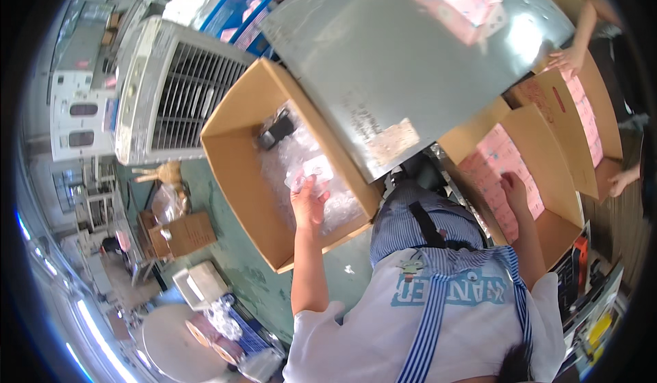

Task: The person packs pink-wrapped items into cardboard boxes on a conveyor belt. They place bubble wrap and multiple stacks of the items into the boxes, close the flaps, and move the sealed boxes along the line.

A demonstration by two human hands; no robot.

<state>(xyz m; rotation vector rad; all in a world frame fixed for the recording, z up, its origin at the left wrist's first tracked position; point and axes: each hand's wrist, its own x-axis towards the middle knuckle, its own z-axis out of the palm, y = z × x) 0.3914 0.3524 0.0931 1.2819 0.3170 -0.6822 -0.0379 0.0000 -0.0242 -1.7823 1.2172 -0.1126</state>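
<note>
My left hand [309,204] is over the large open cardboard box [239,185] on my left. Its fingers are closed on a clear plastic piece [319,167], whose exact kind I cannot make out. Crumpled clear plastic [345,208] fills the bottom of that box, with a dark object [276,133] lying on top. On my right side, my right hand [515,193] hangs at the open cardboard box of pink patterned packs [494,152]. Its fingers are slightly bent and apart, with nothing visible in them; whether they touch the packs I cannot tell.
A grey metal table [410,61] stands ahead, with pink patterned packs [465,3] on it. Another person's hands [569,60] are by a further carton [558,109] at right. An air cooler [185,89] and a blue crate [229,14] stand at left.
</note>
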